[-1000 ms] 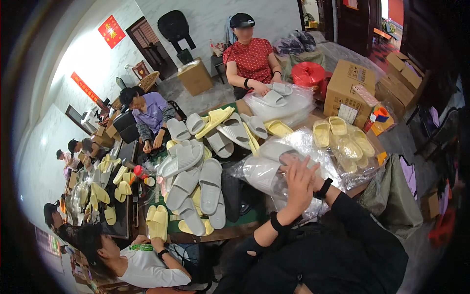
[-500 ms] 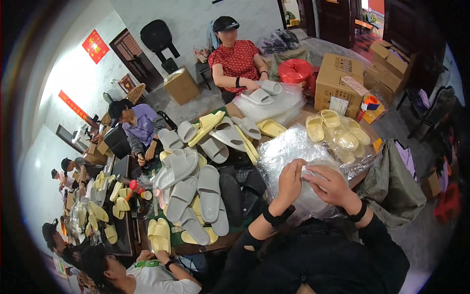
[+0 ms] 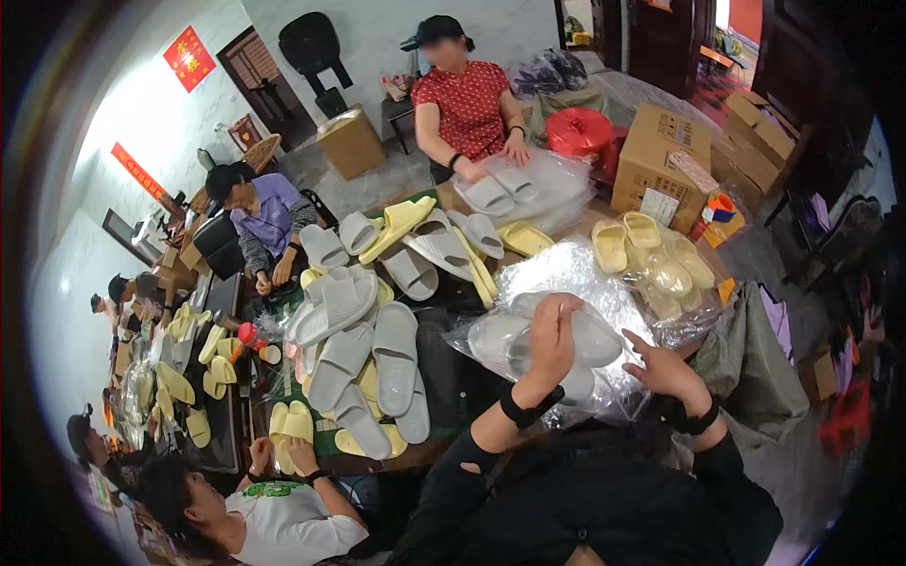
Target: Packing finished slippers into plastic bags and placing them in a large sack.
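In front of me lies a clear plastic bag [image 3: 493, 341] with pale slippers inside, on a pile of shiny clear bags [image 3: 557, 267]. My left hand [image 3: 550, 347] rests edge-on over the middle of this bag, its fingers stretched out and its thumb hidden. At the bag's right side my right hand [image 3: 665, 371] is open, fingers apart and thumb spread. Beyond it sit yellow slippers [image 3: 610, 247], several of them in clear bags. A heap of loose grey slippers [image 3: 394, 332] and yellow slippers [image 3: 401, 228] covers the table on my left.
Across the table, a person in a red patterned top [image 3: 462, 104] handles grey slippers [image 3: 489, 195] on clear bags. A cardboard box [image 3: 646, 156] and a red roll [image 3: 578, 132] stand at the far right. Other people sit along the left, one in white [image 3: 293, 519] holding yellow slippers.
My hands were together at the bag's gathered edge; now they are apart and the bag lies flatter, slippers showing. The person opposite has set the grey slippers down on the bags.
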The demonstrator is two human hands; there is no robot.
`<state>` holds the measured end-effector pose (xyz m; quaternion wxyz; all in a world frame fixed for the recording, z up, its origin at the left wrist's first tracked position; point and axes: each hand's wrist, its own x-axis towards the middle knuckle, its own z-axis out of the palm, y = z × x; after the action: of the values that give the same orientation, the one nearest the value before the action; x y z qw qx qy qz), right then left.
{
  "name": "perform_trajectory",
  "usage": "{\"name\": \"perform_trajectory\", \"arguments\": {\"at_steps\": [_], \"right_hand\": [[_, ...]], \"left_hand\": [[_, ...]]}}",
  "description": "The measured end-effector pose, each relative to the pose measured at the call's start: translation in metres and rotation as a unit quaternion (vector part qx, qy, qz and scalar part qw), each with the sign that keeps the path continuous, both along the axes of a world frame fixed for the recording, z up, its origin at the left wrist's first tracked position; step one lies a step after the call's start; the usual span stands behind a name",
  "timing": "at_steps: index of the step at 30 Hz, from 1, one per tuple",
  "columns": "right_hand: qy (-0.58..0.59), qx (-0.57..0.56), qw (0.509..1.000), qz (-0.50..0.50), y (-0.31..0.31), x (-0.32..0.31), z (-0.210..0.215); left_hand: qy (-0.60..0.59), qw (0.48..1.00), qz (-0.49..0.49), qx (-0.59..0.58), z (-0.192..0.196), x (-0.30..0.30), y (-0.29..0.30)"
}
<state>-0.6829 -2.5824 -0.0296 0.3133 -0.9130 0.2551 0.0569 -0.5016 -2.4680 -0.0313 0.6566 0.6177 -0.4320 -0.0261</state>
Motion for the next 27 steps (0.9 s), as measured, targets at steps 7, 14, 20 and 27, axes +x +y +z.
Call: {"name": "perform_trajectory", "arguments": {"at_steps": [7, 14, 20, 27], "right_hand": [[-0.147, 0.503, 0.821, -0.225, -0.026, 0.011, -0.036], [-0.124, 0.573, 0.775, -0.238, -0.026, 0.019, -0.071], [-0.081, 0.618, 0.732, -0.274, -0.035, 0.028, -0.074], [-0.297, 0.619, 0.68, -0.257, -0.089, 0.041, -0.066]], "left_hand": [[-0.015, 1.0, 0.0, -0.024, 0.001, -0.01, -0.014], [-0.063, 0.998, -0.003, -0.001, -0.003, -0.038, -0.035], [-0.117, 0.993, -0.014, 0.005, 0.001, -0.052, -0.045], [-0.235, 0.972, 0.009, -0.002, 0.008, -0.064, -0.057]]}}
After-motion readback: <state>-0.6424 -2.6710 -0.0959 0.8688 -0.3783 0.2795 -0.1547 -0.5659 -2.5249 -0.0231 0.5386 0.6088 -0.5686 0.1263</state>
